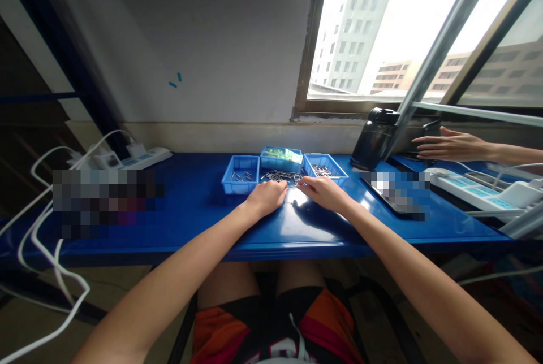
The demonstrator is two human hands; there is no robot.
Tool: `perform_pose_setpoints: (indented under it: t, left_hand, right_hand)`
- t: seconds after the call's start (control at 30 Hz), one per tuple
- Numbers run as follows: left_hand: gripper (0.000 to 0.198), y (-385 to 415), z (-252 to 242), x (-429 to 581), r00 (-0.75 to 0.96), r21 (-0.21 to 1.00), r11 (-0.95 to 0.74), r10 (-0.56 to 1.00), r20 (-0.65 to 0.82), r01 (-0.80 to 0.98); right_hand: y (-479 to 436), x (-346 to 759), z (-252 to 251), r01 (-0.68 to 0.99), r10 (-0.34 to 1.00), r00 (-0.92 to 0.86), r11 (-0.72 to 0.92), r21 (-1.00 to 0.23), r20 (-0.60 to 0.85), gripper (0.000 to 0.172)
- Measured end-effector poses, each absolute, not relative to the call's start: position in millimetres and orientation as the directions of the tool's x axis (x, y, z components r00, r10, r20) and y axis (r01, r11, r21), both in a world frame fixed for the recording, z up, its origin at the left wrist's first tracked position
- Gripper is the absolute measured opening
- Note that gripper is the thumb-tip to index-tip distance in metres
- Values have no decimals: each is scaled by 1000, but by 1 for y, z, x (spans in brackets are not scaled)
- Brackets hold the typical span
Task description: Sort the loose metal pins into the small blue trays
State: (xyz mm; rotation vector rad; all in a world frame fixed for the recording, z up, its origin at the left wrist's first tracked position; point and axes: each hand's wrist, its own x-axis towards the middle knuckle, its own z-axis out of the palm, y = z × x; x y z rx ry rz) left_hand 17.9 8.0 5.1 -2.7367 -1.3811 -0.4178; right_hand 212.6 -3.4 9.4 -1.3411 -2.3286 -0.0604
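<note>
A loose pile of thin metal pieces (pixel 280 175), like screws or pins, lies on the blue table between three blue plastic bins. My left hand (pixel 268 196) rests at the near left edge of the pile with its fingers curled closed; what they hold, if anything, is hidden. Just right of the pile, my right hand (pixel 321 191) has thumb and fingers pinched together, and anything between them is too small to name. The left bin (pixel 241 186) contains a few metal pieces, the right bin (pixel 339 174) many more. Green-and-clear packaging (pixel 282 154) fills the back bin (pixel 275 165).
A black bottle (pixel 371 141) stands behind a phone (pixel 392 197) on the right. Power strips (pixel 475 189) with white cables lie at both sides. Another person's hand (pixel 453 144) reaches in at far right. The table's front edge (pixel 280 252) runs before my lap.
</note>
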Motion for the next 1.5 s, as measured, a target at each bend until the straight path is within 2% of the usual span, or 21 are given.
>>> perform_pose_setpoints:
  t: [0.27,0.37,0.47,0.57,0.67,0.8,0.93,1.03,1.23,1.5]
  left_hand:
    - [30,6,7,18,542,98,-575,806,239,812]
    - [30,5,8,19,531,116,-564,817,226,818]
    - [29,6,7,18,542,113,-573,811,218,812]
    - [27,7,6,17,573,93,-604,787,228,792]
    - [26,6,5,17,590,79,-620,773,234,780]
    - [30,3,7,18,579,67,-605,784,224,794]
    - [32,4,5,18,584,52,-607,782,218,793]
    - [33,8,1,18,618,34,-640,752,231,767]
    - [35,13,-3,17,668,0,-688,705,239,726]
    - [39,12,-3,18,636,-22,-647,741,215,762]
  right_hand:
    - [-3,214,9,823,797,-450,545,-160,403,30]
    - [-3,216,11,840,789,-422,525,-134,446,31]
    - [-2,222,14,927,797,-266,366,-85,542,33]
    - [0,230,18,995,775,5,57,-78,631,38]
    - [2,235,18,995,773,100,-65,-79,627,40]
    - [2,231,16,994,797,20,51,-100,604,35]
    - [-1,220,12,928,815,-267,361,-91,514,28]
    - [-2,215,10,866,801,-419,494,-78,427,25]
    - [-2,212,7,852,823,-456,513,-100,340,22]
    - [-3,211,8,851,835,-465,513,-111,293,21]
